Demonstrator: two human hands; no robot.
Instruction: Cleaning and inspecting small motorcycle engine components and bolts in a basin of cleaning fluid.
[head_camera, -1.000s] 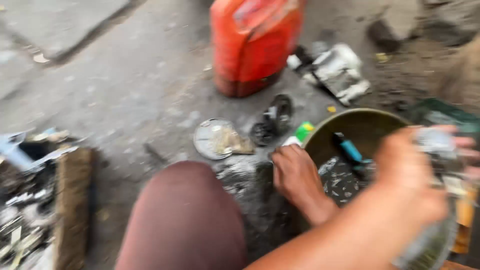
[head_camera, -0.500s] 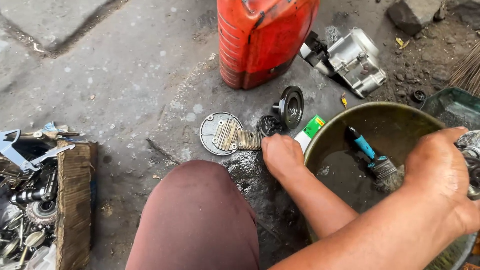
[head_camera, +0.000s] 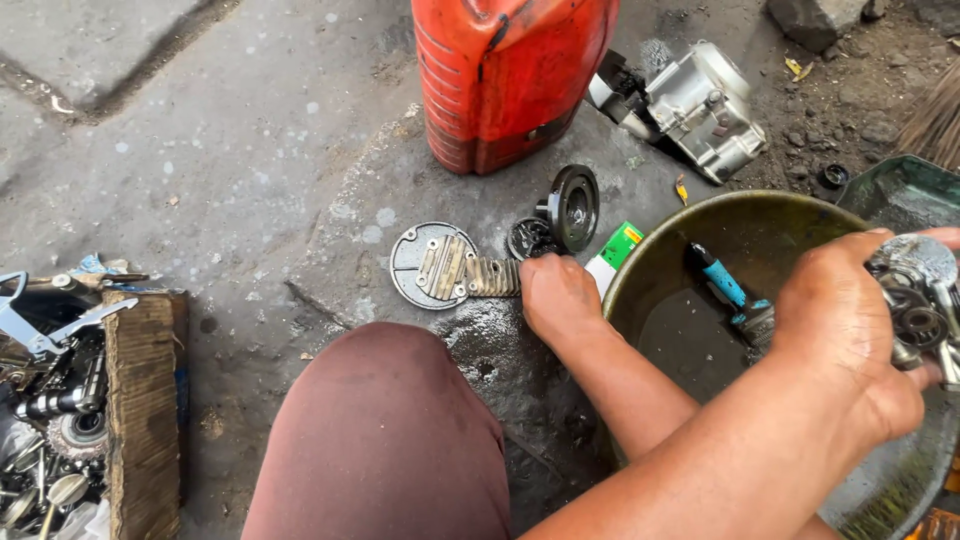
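two hands are seen at work over a wet, oily patch of concrete. the left hand (head_camera: 556, 296) is pressed low to the ground with its fingers curled over the end of a small finned metal piece (head_camera: 492, 277), which lies flat and touches the round metal cover plate (head_camera: 432, 265) just beyond the fingertips; whether the piece is actually gripped or only touched cannot be told, as the fingers are hidden under the knuckles. the right hand (head_camera: 850, 335) is held up over the rim of the olive-green basin (head_camera: 650, 262), closed around a cluster of greasy gears and bearings (head_camera: 915, 300), apparently so that drips fall back into the dark liquid below. a brush with a blue handle (head_camera: 722, 285) is left leaning inside the basin, just under that hand, within easy reach. beyond the left hand, a dark pulley-like wheel (head_camera: 572, 205) stands on edge beside a small ring-shaped part (head_camera: 528, 238), and a green-and-white packet (head_camera: 614, 256) lies against the basin's outer wall. farther off, a red jerrycan (head_camera: 505, 75) and a grey engine casing (head_camera: 700, 105) are set on the ground. well away from the left hand, across the knee (head_camera: 385, 440), loose metal parts are heaped in a worn box (head_camera: 140, 400).
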